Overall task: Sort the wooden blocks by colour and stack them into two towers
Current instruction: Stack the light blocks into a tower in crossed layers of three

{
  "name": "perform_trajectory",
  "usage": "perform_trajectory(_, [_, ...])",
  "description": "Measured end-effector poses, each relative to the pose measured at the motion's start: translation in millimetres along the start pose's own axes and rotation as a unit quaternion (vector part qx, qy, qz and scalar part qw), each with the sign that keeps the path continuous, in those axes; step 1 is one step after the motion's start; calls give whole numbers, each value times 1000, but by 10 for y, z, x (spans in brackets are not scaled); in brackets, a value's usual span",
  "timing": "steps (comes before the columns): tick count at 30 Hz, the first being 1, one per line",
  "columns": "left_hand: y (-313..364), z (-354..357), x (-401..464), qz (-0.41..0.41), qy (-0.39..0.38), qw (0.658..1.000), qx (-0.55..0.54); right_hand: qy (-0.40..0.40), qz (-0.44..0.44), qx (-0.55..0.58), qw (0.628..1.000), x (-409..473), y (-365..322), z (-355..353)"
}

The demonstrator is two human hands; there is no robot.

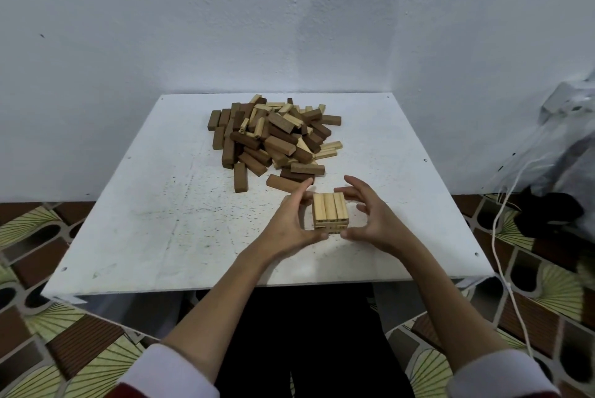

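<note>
A short tower of light wooden blocks (330,214) stands near the front right of the white table (167,220), three blocks across its top layer. My left hand (294,220) touches the tower's left side with straight fingers and its thumb lies at the base. My right hand (370,217) cups the right side, fingers spread and a little apart from the blocks. A mixed heap of dark brown and light blocks (277,136) lies at the back middle of the table. A loose dark block (240,177) lies in front of the heap.
The table stands against a white wall. A white cord (502,256) hangs past the table's right edge. Dark and clear bags (560,178) sit on the patterned floor to the right.
</note>
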State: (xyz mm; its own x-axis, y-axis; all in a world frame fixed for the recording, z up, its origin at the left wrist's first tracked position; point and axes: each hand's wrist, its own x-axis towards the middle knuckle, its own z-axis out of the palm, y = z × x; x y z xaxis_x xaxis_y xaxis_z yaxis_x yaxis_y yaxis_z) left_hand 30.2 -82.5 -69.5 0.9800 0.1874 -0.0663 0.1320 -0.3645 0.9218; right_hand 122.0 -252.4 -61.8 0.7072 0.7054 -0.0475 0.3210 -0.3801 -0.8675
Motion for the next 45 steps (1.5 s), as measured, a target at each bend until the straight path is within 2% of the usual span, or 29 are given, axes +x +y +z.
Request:
perform_trajectory(5, [30,21,-7,22,29,999,4,15,-13,-1,1000,14,-24,22])
perform_trajectory(16, [17,14,33,31,29,999,32,22,-24,-18,999,28,-79,43])
perform_trajectory(45, [112,30,2,6,16,1000,-6,-4,-34,-27,999,59,-63,8])
